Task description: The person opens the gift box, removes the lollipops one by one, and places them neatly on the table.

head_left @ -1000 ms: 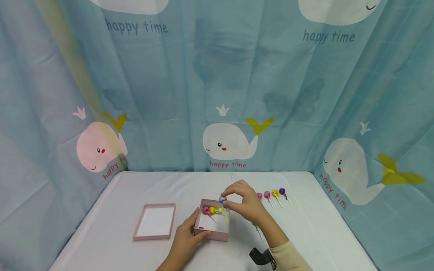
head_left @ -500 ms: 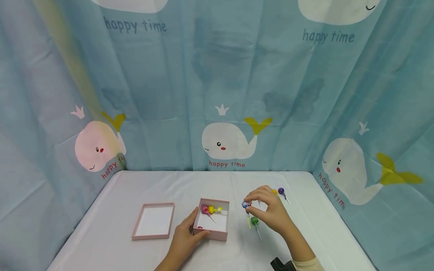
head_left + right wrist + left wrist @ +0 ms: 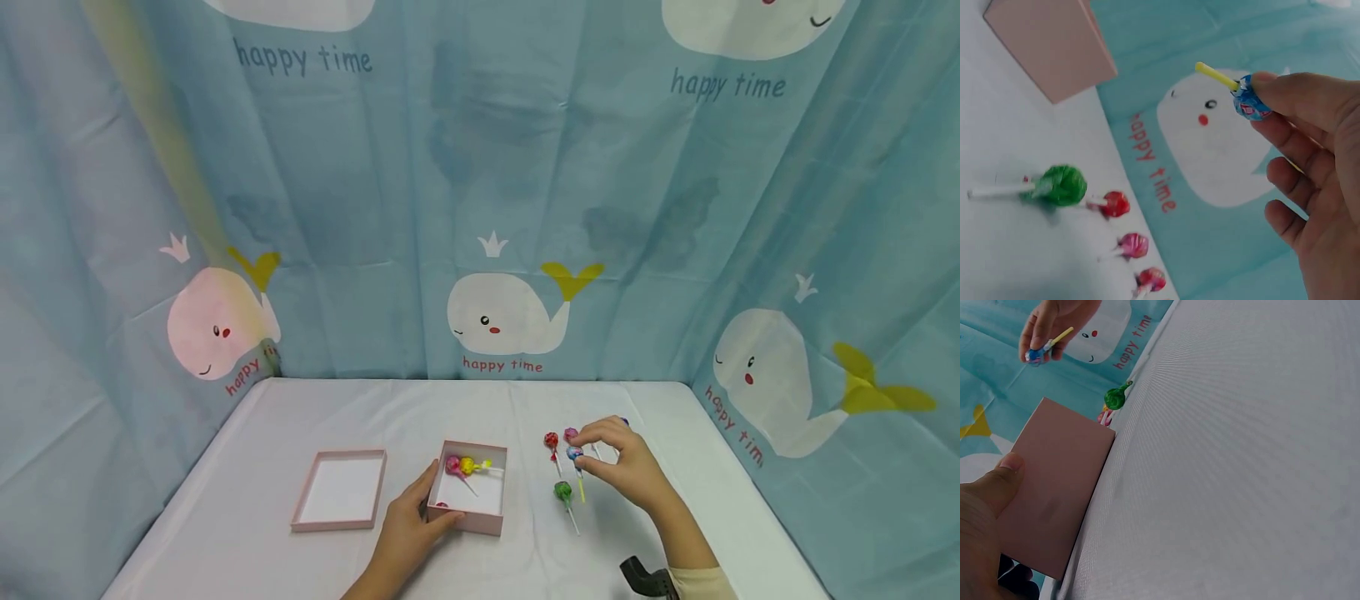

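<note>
My right hand [image 3: 630, 468] pinches a blue-wrapped lollipop [image 3: 1251, 100] with a yellow stick between thumb and fingertips, held above the table right of the box. My left hand [image 3: 408, 529] holds the open pink box [image 3: 480, 523], thumb against its front wall and fingers along its left side. Inside lie a pink lollipop [image 3: 453, 464] and a yellow lollipop [image 3: 468, 466]; a bit of another shows at the near left corner. A green lollipop [image 3: 562, 491] lies on the table below the right hand. Behind it is a red lollipop [image 3: 551, 439].
A shallow pink-rimmed box lid [image 3: 330, 527] lies left of the box. Near the right fingertips is a pink lollipop [image 3: 571, 434]; others behind that hand are partly hidden. A blue whale-print curtain [image 3: 375, 208] borders the white table [image 3: 360, 408].
My right hand has carried the blue lollipop from over the box to the right, above the loose lollipops. The red and green ones are now uncovered. My left hand has stayed on the box.
</note>
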